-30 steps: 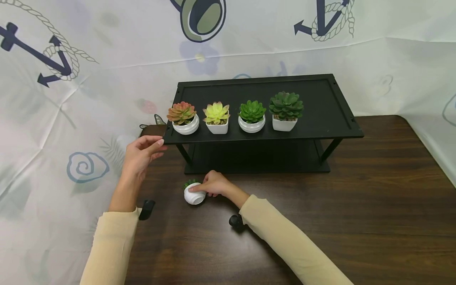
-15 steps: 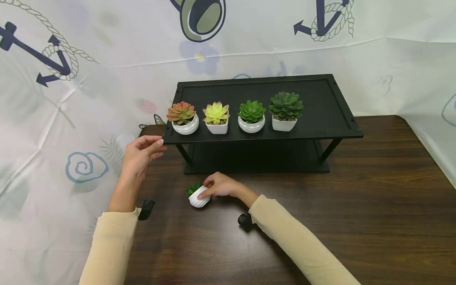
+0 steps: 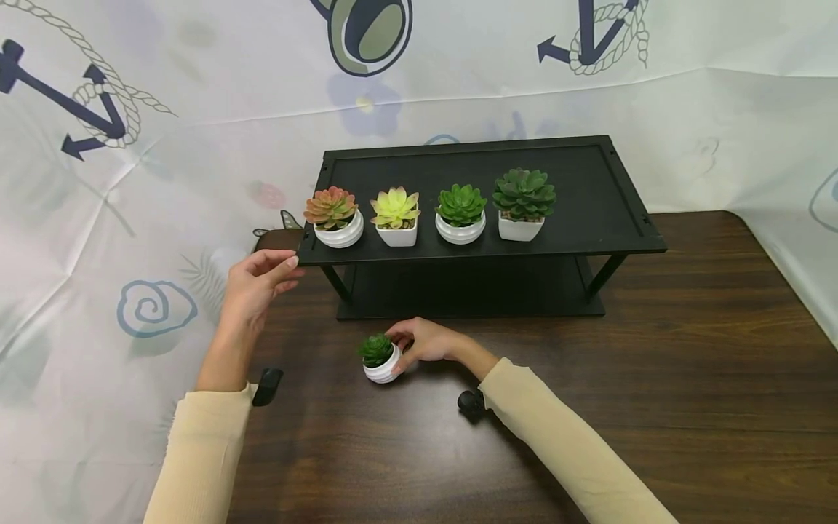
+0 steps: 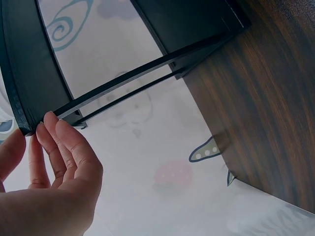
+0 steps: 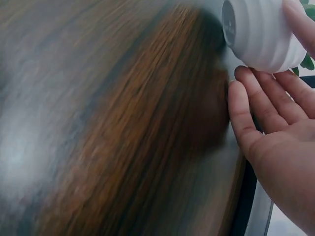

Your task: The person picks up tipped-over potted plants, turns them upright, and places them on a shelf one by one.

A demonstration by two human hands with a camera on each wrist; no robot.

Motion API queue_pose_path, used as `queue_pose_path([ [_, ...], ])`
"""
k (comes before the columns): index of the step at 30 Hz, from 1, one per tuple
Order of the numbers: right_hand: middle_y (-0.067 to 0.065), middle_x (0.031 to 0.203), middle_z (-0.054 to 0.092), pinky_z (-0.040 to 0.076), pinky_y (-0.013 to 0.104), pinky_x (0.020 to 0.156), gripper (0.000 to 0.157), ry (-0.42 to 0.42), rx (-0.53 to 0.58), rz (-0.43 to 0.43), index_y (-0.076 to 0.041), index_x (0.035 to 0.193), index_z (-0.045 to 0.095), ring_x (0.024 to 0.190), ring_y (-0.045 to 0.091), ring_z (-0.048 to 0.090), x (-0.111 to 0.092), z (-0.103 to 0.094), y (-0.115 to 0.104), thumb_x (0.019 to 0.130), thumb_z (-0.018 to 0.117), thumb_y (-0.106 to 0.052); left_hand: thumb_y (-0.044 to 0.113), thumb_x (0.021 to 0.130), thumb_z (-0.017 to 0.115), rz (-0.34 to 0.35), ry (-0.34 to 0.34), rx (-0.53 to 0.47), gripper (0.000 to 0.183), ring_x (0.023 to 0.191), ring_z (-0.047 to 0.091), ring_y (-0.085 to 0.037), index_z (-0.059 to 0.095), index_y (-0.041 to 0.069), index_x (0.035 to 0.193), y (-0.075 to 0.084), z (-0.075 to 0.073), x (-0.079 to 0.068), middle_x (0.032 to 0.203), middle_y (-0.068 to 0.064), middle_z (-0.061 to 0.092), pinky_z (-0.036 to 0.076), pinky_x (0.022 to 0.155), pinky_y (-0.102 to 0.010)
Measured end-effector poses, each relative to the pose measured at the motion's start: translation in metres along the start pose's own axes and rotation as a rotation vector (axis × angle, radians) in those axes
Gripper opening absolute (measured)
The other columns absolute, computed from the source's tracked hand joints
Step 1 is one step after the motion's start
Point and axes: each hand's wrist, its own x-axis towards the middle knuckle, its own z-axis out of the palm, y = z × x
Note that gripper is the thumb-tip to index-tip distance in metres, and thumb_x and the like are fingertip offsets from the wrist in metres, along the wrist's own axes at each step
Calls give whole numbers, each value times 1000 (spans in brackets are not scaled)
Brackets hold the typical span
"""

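In the head view my right hand (image 3: pixel 428 340) holds a small potted succulent (image 3: pixel 376 351) by its white ribbed pot, thumb on the near side. The right wrist view shows the white pot (image 5: pixel 266 34) tilted, its base facing left, fingers (image 5: pixel 268 105) under its side. Farther left, my left hand (image 3: pixel 252 284) pinches the front left corner of a black two-tier shelf (image 3: pixel 589 189). From the left wrist, its thumb and fingertips meet at the shelf's corner (image 4: pixel 34 105).
On the shelf's top stand an orange succulent (image 3: pixel 338 236), a yellow one (image 3: pixel 396 211), a green one (image 3: pixel 461 205) and a dark green one (image 3: pixel 524 195), all in white pots. The brown wooden table (image 3: pixel 655 378) lies below. A printed cloth (image 3: pixel 249 87) hangs behind.
My right hand has moved right with the potted succulent and turned it, so its green top now shows more and its base has swung out of sight. The left hand stays at the shelf corner.
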Motion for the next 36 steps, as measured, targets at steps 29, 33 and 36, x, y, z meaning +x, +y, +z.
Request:
queue_pose_path([
  [29,21,124,49,39,43,96,64,2,251,-149,10,125,44,109,30,48,-27,5,23,67,72,16,10,84,67,-6,0,-12,16,72,64,-9,61,4,97,0,-1,0,89,1,59,52,67,-20],
  [33,20,124,49,41,39,95,65,9,252,-184,11,125,43,106,26,49,-26,11,27,68,72,14,9,84,67,-3,-4,-21,16,73,64,-9,61,4,97,0,-1,0,89,1,59,52,68,-21],
  [36,19,122,50,43,35,92,64,21,242,-190,10,124,45,104,24,50,-25,15,28,67,74,13,10,83,67,-5,-4,-21,16,73,64,-9,62,4,97,0,-1,0,89,1,59,52,68,-21],
])
